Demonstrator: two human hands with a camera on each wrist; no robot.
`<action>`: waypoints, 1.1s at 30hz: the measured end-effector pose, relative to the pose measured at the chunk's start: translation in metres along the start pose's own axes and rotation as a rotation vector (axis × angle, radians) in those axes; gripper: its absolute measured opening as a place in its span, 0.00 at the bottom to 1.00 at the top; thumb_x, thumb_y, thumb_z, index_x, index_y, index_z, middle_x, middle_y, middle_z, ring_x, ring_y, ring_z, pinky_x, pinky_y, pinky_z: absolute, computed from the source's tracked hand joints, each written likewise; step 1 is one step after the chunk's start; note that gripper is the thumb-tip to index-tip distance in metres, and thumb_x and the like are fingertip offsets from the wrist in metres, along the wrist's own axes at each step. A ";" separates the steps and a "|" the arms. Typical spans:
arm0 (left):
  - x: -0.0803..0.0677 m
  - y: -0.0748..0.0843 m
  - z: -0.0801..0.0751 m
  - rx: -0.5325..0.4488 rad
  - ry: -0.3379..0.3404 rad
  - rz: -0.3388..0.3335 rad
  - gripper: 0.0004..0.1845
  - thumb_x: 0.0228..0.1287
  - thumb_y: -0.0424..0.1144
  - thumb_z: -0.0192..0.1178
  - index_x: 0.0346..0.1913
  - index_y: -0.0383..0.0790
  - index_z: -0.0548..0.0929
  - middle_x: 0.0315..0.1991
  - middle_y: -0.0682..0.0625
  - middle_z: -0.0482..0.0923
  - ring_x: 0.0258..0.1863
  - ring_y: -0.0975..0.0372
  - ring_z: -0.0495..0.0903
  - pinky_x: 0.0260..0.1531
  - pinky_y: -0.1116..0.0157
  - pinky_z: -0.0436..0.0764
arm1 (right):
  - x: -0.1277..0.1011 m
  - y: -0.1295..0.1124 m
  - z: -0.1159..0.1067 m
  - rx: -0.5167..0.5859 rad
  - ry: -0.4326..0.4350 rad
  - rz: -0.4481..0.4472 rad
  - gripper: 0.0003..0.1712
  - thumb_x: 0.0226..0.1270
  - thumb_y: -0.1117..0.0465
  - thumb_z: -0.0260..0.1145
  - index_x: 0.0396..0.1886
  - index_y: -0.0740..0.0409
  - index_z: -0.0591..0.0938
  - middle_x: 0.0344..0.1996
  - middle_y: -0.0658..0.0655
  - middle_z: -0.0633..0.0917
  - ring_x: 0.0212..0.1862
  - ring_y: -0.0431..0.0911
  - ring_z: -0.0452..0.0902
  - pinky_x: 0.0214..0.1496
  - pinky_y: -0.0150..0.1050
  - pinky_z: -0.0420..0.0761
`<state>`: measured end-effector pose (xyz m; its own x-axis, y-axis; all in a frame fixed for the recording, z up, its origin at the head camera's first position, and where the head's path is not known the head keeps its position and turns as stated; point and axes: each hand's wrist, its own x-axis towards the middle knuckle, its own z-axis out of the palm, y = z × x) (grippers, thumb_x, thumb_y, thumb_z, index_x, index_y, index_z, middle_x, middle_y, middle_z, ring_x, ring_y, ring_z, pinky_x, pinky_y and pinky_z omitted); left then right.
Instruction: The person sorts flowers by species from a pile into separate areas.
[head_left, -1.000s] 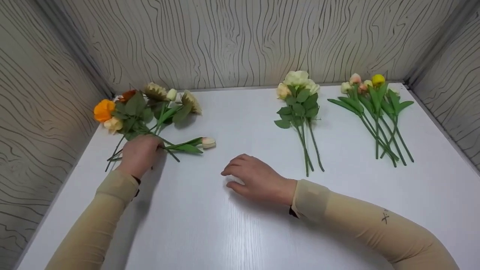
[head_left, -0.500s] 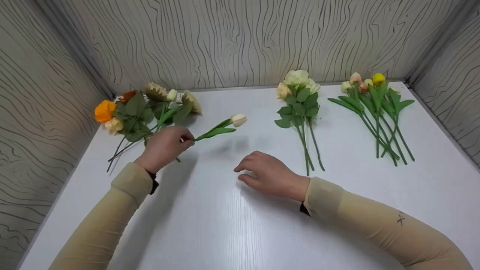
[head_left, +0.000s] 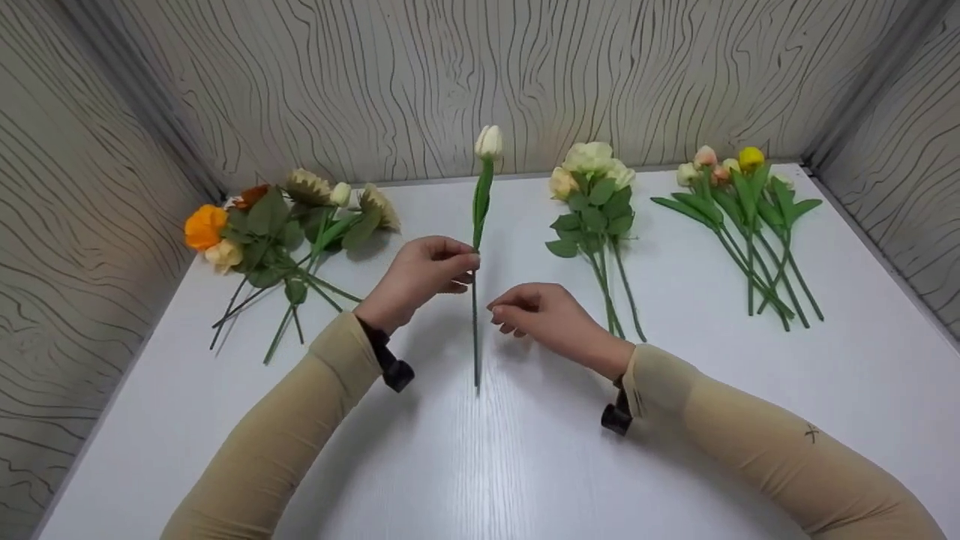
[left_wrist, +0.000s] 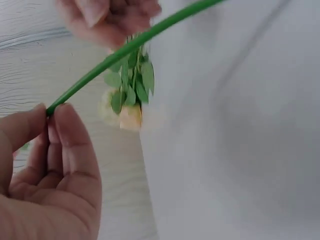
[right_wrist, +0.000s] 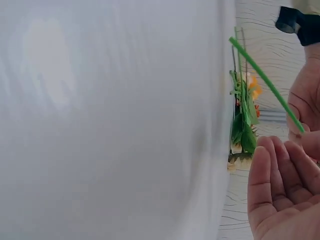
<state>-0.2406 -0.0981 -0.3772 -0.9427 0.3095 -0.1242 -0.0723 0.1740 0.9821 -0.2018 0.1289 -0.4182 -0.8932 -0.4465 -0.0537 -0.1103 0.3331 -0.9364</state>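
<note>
My left hand (head_left: 417, 279) pinches the green stem of a white tulip (head_left: 489, 142) between thumb and fingertips, just below its leaves. The flower stands upright above the middle of the table, bloom at the top. In the left wrist view the bare stem (left_wrist: 135, 44) runs out from the thumb and fingertips. My right hand (head_left: 559, 324) is close to the right of the stem, holding nothing. Its fingers (right_wrist: 260, 175) are loosely bent, palm showing in the right wrist view, where the stem's lower end (right_wrist: 250, 61) slants beyond them.
At the left lies a mixed pile of flowers with an orange bloom (head_left: 205, 227) and another white tulip (head_left: 340, 195). Three or so pale roses (head_left: 591, 159) lie right of centre. Several tulips, one yellow (head_left: 751, 159), lie far right. A wood-grain-patterned wall (head_left: 420, 82) backs the white table (head_left: 480, 480).
My left hand has lifted the tulip off the left pile, carried it right to the middle and turned it from sideways to upright. My right hand has shifted slightly right, its fingers drawn closer together.
</note>
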 end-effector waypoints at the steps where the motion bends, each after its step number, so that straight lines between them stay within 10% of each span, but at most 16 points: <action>1: 0.002 -0.001 0.005 -0.041 0.006 -0.004 0.13 0.72 0.38 0.66 0.52 0.32 0.83 0.48 0.38 0.84 0.44 0.54 0.85 0.48 0.59 0.85 | 0.000 0.000 -0.001 0.041 0.006 0.015 0.16 0.75 0.53 0.67 0.53 0.59 0.87 0.44 0.59 0.88 0.44 0.50 0.85 0.49 0.45 0.85; 9: 0.007 -0.005 0.028 -0.216 0.047 -0.009 0.11 0.71 0.35 0.66 0.50 0.32 0.82 0.46 0.41 0.82 0.42 0.56 0.84 0.48 0.60 0.85 | -0.003 0.001 -0.010 0.180 0.052 0.070 0.19 0.70 0.56 0.72 0.51 0.66 0.86 0.40 0.59 0.88 0.41 0.52 0.86 0.46 0.44 0.86; 22: 0.009 -0.001 0.051 -0.193 0.007 0.015 0.15 0.72 0.39 0.65 0.56 0.35 0.80 0.50 0.40 0.82 0.46 0.52 0.84 0.49 0.60 0.85 | -0.009 0.005 -0.031 0.143 0.083 0.086 0.16 0.71 0.57 0.71 0.47 0.67 0.85 0.39 0.64 0.88 0.39 0.50 0.85 0.42 0.40 0.86; 27: 0.006 -0.001 0.065 0.043 -0.072 0.115 0.22 0.77 0.46 0.60 0.66 0.39 0.76 0.56 0.46 0.79 0.52 0.54 0.82 0.52 0.60 0.84 | -0.017 0.011 -0.063 0.043 0.134 0.127 0.20 0.72 0.55 0.70 0.51 0.69 0.84 0.40 0.61 0.87 0.40 0.50 0.84 0.43 0.41 0.86; 33: -0.001 0.000 0.093 0.618 -0.150 0.349 0.31 0.78 0.54 0.56 0.76 0.44 0.68 0.67 0.50 0.73 0.63 0.59 0.75 0.60 0.62 0.77 | -0.035 0.021 -0.123 -0.106 0.249 0.223 0.24 0.74 0.49 0.68 0.55 0.65 0.83 0.46 0.62 0.86 0.44 0.50 0.82 0.49 0.45 0.85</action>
<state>-0.2094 -0.0115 -0.3901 -0.8192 0.5609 0.1200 0.4639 0.5247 0.7138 -0.2270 0.2538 -0.3930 -0.9778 -0.1409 -0.1549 0.0671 0.4896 -0.8693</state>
